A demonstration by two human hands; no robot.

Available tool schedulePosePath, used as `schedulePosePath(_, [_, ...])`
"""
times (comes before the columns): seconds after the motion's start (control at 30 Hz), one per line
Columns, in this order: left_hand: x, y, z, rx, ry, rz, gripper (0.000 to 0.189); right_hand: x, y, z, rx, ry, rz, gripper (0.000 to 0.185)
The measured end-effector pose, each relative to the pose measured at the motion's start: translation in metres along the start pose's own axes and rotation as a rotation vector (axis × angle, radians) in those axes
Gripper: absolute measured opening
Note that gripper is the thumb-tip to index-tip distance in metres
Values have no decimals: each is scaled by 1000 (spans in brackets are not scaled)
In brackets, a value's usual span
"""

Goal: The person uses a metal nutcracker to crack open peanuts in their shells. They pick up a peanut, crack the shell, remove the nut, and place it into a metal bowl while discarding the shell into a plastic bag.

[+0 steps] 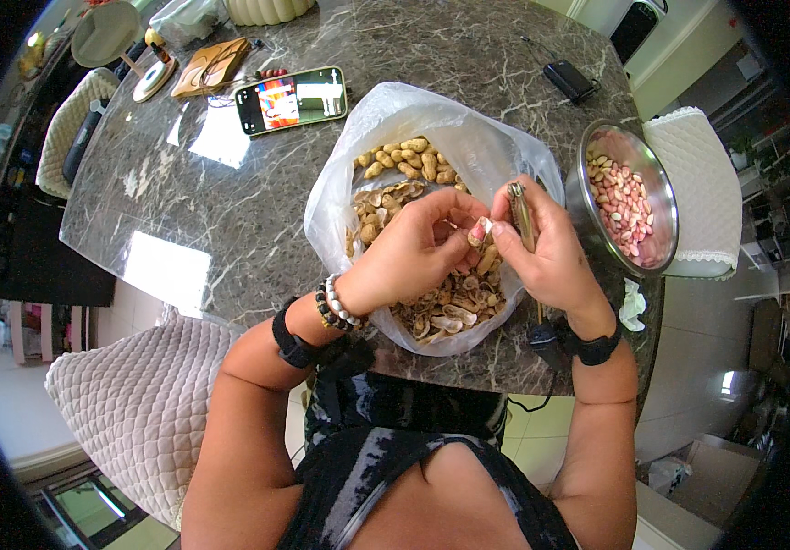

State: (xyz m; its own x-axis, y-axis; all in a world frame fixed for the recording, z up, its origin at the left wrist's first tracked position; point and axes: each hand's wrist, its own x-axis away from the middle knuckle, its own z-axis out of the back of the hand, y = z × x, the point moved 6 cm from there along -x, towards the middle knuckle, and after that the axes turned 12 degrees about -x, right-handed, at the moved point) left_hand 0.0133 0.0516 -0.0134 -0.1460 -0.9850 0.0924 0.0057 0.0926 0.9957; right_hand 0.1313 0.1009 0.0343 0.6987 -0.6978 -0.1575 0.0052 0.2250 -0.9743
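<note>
Above a clear plastic bag (429,106), both hands meet at a partly opened peanut (479,232) with a pink kernel showing. My left hand (429,237) pinches it from the left. My right hand (539,247) has its thumb against the peanut and also holds a metal nail clipper (521,216) in its fingers. Whole peanuts in their shells (429,165) lie at the far side inside the bag, and broken empty shells (453,316) at the near side. To the right, a steel bowl (670,199) contains shelled pink peanut kernels (622,206).
A lit smartphone (291,102) lies beyond the bag on the dark marble table (257,185). A black device (569,81) is at the far right, a crumpled tissue (632,304) at the right edge. Quilted chairs (140,405) flank the table; a round mirror (106,33) stands far left.
</note>
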Motion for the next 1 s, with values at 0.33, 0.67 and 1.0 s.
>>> schedulePosePath(0.33, [1,3,4,-44,54,-83,20,1,-2,-10,90,34,55,19])
schedulePosePath(0.67, [1,6,-4,495,-115,-12,25,3,-21,-4,41,0,125,15])
schedulePosePath(1.0, [1,9,-7,460,-206,-57,21,5,-18,-4,-84,-31,76,14])
